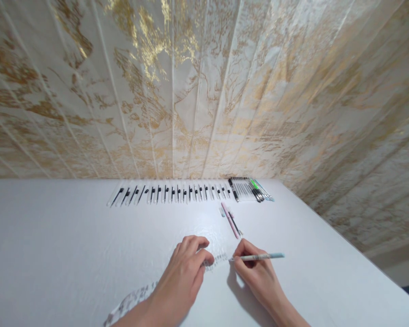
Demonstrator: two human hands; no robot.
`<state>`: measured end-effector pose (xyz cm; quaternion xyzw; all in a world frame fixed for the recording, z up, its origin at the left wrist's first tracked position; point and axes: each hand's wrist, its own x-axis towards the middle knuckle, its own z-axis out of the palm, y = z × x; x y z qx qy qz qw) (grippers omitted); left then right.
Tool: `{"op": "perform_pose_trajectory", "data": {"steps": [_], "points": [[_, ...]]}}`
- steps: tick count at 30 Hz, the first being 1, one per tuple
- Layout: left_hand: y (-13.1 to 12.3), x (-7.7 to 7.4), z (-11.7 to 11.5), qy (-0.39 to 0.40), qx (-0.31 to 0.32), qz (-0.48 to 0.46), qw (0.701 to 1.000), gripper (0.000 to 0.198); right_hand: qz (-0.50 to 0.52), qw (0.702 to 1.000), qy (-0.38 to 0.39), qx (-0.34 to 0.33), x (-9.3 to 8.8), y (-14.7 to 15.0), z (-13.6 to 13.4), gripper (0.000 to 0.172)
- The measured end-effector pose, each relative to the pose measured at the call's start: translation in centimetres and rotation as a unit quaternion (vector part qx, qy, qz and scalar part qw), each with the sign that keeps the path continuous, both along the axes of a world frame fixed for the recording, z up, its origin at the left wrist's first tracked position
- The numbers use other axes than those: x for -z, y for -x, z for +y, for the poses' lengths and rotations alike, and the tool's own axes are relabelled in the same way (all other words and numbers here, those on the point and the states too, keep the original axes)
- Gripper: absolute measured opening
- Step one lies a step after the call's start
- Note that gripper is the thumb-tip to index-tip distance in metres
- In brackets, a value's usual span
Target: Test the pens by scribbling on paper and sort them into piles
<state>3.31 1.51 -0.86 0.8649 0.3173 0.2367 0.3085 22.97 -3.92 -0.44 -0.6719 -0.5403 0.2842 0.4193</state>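
Observation:
My right hand (254, 265) grips a slim pen (267, 256) with a light blue end, its fingers pinched near the tip. The tip meets a narrow pale strip with rows of dark marks (220, 259), perhaps paper. My left hand (187, 268) lies over the strip, fingers loosely curved and the thumb apart from the index finger. Part of the strip is hidden under it, and a longer marked stretch (132, 297) comes out at the lower left. Beyond my right hand lie a pink pen (229, 220) and a thin dark refill (234, 222).
Along the back of the white table (54, 245) runs a row of clear tubes with black parts (165, 194). Several pens (247, 190) lie side by side at its right end, near a bright green piece (254, 184). Behind hangs a gold-patterned white curtain (173, 91).

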Motion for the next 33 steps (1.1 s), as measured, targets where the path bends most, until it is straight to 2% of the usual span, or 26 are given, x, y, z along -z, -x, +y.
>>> {"op": "perform_pose_trajectory", "data": {"steps": [11,15,17,21,25,29,33], "points": [[-0.1,0.0,0.1,-0.004,0.002,-0.001,1.0,0.038,0.007,1.0,-0.003,-0.005,0.1,0.0,-0.1,0.014],[-0.1,0.0,0.2,-0.007,-0.001,0.0,1.0,0.037,0.068,0.996,-0.03,0.056,0.1,0.0,-0.4,0.018],[0.1,-0.4,0.3,-0.004,0.01,0.013,1.0,0.038,0.107,0.99,-0.036,0.079,0.1,0.0,-0.4,0.02],[0.1,-1.8,0.8,0.026,0.023,0.043,0.998,0.04,0.13,0.987,-0.043,0.082,0.1,0.0,-0.3,0.025],[-2.2,-2.5,2.8,-0.012,-0.025,0.066,0.997,0.044,0.16,0.984,-0.034,0.067,0.0,0.1,-0.2,0.027],[-6.0,-1.9,6.0,-0.071,-0.036,0.075,0.994,0.045,0.173,0.982,-0.036,0.062,0.0,0.3,-0.2,0.028],[-8.4,-1.5,8.1,-0.135,-0.024,0.099,0.986,0.03,0.198,0.976,-0.062,0.066,0.3,0.0,-0.1,0.031]]}}
